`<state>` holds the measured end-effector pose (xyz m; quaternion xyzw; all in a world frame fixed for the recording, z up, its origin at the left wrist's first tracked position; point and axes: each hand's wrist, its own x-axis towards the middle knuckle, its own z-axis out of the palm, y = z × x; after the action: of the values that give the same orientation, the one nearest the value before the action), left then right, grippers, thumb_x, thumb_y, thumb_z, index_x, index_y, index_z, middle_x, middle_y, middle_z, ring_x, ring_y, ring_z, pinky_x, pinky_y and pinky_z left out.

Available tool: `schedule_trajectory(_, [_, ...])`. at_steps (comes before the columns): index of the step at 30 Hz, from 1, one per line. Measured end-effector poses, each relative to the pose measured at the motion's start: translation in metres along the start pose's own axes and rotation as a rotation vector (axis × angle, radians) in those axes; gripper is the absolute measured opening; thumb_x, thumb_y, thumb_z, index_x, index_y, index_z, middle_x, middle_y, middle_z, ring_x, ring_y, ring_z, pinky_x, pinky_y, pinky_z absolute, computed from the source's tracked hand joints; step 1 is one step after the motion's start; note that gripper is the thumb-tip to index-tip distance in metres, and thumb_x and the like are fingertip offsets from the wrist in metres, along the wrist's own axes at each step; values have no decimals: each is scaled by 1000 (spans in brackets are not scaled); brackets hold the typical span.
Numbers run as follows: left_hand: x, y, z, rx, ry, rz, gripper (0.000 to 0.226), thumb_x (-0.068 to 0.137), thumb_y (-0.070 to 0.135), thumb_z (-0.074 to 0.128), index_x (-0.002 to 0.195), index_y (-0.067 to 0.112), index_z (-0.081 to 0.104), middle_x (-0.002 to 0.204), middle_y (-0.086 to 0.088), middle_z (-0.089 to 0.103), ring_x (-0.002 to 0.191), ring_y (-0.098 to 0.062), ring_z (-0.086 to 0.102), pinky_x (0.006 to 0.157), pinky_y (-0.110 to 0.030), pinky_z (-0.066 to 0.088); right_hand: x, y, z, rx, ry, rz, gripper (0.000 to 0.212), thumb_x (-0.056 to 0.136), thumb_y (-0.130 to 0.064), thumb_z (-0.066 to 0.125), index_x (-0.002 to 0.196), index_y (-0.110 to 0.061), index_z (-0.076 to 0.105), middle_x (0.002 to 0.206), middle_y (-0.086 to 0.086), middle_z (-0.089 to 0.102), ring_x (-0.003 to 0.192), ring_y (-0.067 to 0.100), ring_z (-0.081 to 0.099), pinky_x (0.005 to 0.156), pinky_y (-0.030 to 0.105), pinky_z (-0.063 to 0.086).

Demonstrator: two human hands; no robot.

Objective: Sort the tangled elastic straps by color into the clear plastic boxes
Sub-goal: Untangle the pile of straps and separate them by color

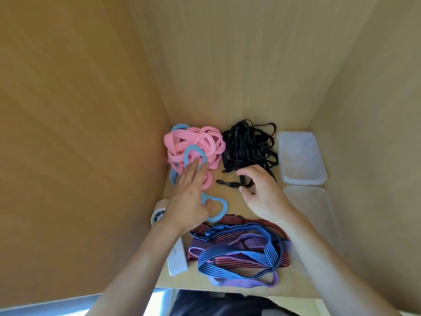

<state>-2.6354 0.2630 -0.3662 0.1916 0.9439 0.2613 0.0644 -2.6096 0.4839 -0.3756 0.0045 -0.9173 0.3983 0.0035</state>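
A tangle of pink straps (206,142) with light blue straps (193,149) woven through it lies at the back left of the wooden desk. My left hand (189,197) rests on it with straight fingers, and its thumb lies by a blue loop (218,210). A black strap pile (250,144) sits to the right. My right hand (259,190) curls over its near edge and pinches a black strap with a buckle (225,182). Two clear plastic boxes, one at the back (300,156) and one nearer (319,213), stand empty at the right.
A heap of red, blue and purple striped straps (239,249) lies near the desk's front edge. A white device (176,258) with a round end (158,216) lies along the left wall. Wooden walls close in the left, back and right.
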Motion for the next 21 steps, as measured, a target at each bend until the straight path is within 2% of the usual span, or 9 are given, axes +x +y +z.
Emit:
schedule_trajectory(2, [-18, 3, 12, -18, 3, 40, 76, 88, 25, 72, 153, 24, 32, 165, 3, 17, 152, -17, 12, 122, -38, 26, -14, 1, -3, -9, -20, -6, 30, 95, -20, 62, 125, -26, 60, 124, -15, 50, 121, 8, 51, 104, 34, 46])
schedule_trajectory(5, [-45, 7, 27, -39, 32, 152, 53, 86, 32, 67, 135, 22, 52, 150, 3, 38, 143, -17, 32, 114, -38, 38, -37, 0, -5, -51, -74, -19, 26, 96, -23, 61, 122, -30, 59, 124, -19, 47, 120, 3, 47, 103, 23, 39])
schedule_trajectory(6, [-52, 8, 31, -46, 21, 176, 50, 85, 39, 66, 131, 22, 56, 146, 4, 43, 142, -15, 34, 113, -37, 38, -45, -1, -5, -64, -83, -25, 26, 96, -23, 62, 121, -29, 60, 125, -18, 48, 119, 2, 47, 102, 21, 37])
schedule_trajectory(8, [-64, 8, 35, -64, -77, 180, 63, 82, 57, 67, 133, 24, 55, 145, 7, 45, 143, -11, 31, 117, -35, 33, -59, -4, -3, -88, -120, -25, 28, 95, -25, 63, 123, -27, 60, 127, -17, 48, 122, 4, 45, 103, 21, 37])
schedule_trajectory(11, [-77, 7, 37, 5, -255, 150, 99, 65, 77, 70, 147, 31, 39, 152, 12, 32, 146, -6, 18, 121, -29, 23, -79, -10, 0, -137, -218, -28, 45, 92, -40, 65, 134, -29, 53, 134, -20, 42, 130, 3, 37, 109, 27, 37])
schedule_trajectory(13, [-84, 4, 38, 101, -291, 167, 118, 57, 81, 71, 155, 35, 23, 154, 14, 24, 147, -7, 12, 122, -30, 19, -90, -11, 3, -240, -322, -16, 79, 81, -61, 67, 148, -32, 36, 150, -18, 29, 142, 6, 22, 119, 33, 28])
schedule_trajectory(16, [-91, 2, 47, 202, -317, 190, 138, 51, 82, 73, 157, 44, -7, 163, 9, 3, 150, -14, 0, 127, -38, 9, -104, -3, 9, -448, -492, 52, 137, 55, -81, 72, 158, -37, -7, 165, -12, -11, 153, 17, -9, 127, 42, 4])
schedule_trajectory(18, [-94, 1, 55, 270, -329, 210, 138, 56, 78, 74, 152, 49, -21, 165, 4, -11, 151, -16, -7, 126, -43, 1, -110, 3, 15, -501, -521, 95, 154, 45, -83, 77, 153, -40, -25, 163, -10, -28, 153, 22, -18, 127, 46, -2])
schedule_trajectory(21, [-89, -2, 66, 373, -317, 238, 118, 73, 77, 61, 150, 50, -24, 166, -1, -12, 153, -24, -5, 125, -46, -7, -110, 10, 25, -584, -512, 109, 160, 44, -80, 81, 150, -38, -32, 163, -3, -30, 154, 29, -15, 126, 51, -3])
